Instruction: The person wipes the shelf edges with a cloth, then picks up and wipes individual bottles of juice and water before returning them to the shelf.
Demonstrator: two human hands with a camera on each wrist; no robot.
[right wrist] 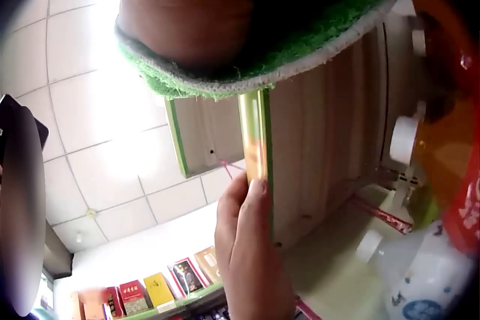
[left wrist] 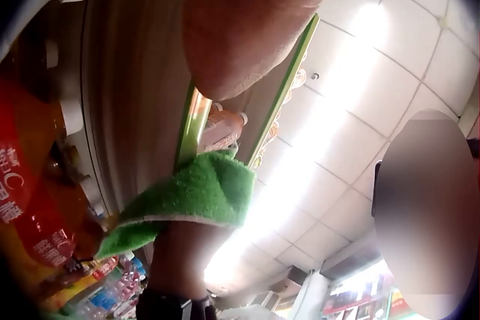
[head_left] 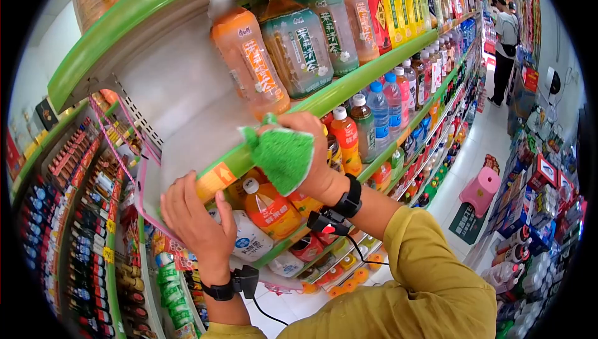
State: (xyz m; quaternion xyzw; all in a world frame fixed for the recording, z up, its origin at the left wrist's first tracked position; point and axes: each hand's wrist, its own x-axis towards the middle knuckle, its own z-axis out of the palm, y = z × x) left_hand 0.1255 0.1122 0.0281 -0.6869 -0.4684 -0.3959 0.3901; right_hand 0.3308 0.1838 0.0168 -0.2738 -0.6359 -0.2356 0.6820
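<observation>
A green cloth [head_left: 283,157] with a pale edge is bunched in my right hand [head_left: 316,152], which holds it against the green front rail [head_left: 339,95] of a shelf. The cloth [left wrist: 199,196] wraps over the fingers in the left wrist view, hiding most of them. My left hand [head_left: 202,219] rests on the same rail farther left, beside an orange price label [head_left: 215,181]. Its fingers lie extended over the edge, with the thumb on the near side; the right wrist view shows the left hand [right wrist: 253,252] at the label's end.
Large tea bottles [head_left: 298,46] stand on this shelf to the right of a bare white stretch. Juice bottles [head_left: 271,208] fill the shelf below, close under my hands. A pink stool [head_left: 480,191] and a person [head_left: 503,43] are in the aisle at right.
</observation>
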